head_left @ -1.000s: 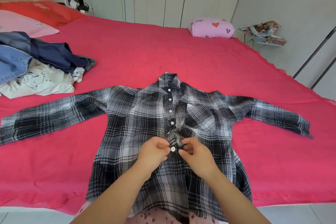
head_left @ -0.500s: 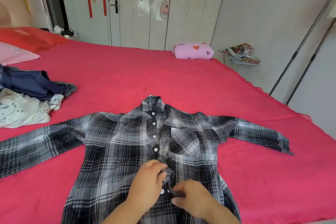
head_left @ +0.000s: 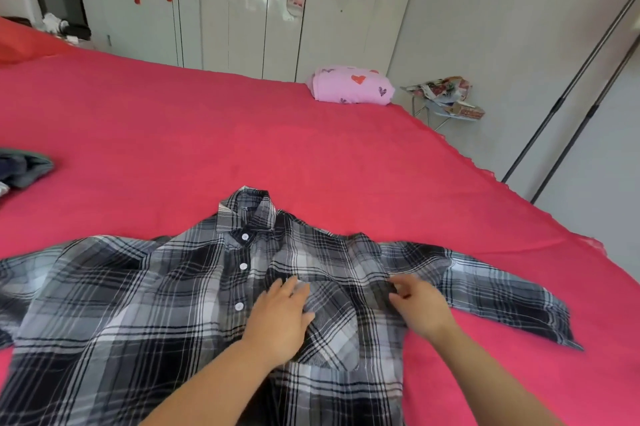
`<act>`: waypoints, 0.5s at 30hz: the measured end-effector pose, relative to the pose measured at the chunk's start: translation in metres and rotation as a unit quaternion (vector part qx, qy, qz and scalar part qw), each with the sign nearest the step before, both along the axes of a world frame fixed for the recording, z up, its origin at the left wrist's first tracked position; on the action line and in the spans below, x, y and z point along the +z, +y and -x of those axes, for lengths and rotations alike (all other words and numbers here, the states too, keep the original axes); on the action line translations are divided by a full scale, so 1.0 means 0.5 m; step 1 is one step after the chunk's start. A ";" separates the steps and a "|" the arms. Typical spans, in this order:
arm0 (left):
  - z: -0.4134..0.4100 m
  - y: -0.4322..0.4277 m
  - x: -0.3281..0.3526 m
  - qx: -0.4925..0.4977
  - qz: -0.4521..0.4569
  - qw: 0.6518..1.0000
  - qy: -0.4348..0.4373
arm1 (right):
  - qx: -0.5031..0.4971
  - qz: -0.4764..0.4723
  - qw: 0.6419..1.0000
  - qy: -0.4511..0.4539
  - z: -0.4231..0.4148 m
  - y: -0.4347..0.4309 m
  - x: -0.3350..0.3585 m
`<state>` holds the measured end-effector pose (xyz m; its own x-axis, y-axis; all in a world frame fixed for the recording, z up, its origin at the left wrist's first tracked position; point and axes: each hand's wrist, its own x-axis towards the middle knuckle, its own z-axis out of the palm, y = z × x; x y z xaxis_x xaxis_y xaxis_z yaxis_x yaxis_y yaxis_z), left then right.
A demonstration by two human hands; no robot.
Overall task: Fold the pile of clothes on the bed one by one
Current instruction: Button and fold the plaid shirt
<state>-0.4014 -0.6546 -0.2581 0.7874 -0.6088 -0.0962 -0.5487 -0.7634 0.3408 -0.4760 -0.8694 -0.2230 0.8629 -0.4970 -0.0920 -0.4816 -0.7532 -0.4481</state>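
A black, grey and white plaid shirt (head_left: 145, 304) lies face up and buttoned on the red bed (head_left: 207, 135), collar pointing away, both sleeves spread out to the sides. My left hand (head_left: 282, 318) lies flat on the chest, at the left edge of the breast pocket. My right hand (head_left: 419, 304) rests on the shirt near its right armhole, fingers bent with the tips on the cloth; whether they pinch it is unclear. A dark edge of the clothes pile (head_left: 24, 167) shows at the far left.
A folded pink garment with hearts (head_left: 353, 85) sits at the bed's far right corner. Beyond it stands a small rack with papers (head_left: 446, 96). White wardrobe doors (head_left: 242, 6) and a wall close the far side. Two metal poles (head_left: 571, 86) lean at the right.
Both hands left the lower buttons and moved up onto the chest, now spread apart either side of the pocket. The camera has swung right, pushing the clothes pile almost out of view.
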 end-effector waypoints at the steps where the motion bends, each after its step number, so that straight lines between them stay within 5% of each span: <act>1: -0.013 -0.015 -0.003 0.000 -0.008 1.000 -0.004 | -0.016 0.010 1.000 -0.011 -0.014 -0.027 -0.009; 9: -0.044 -0.185 -0.035 -0.067 -0.034 0.997 0.012 | -0.127 0.123 0.983 -0.038 0.004 -0.250 -0.041; 15: -0.041 -0.222 -0.072 -0.058 -0.083 0.995 0.023 | -0.264 0.239 0.927 0.116 0.077 -0.370 -0.035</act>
<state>-0.3811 -0.7656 -0.2941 0.7053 -0.6684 -0.2362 -0.6233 -0.7434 0.2424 -0.5146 -1.0543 -0.2406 0.4722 -0.8763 0.0949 -0.8814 -0.4708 0.0389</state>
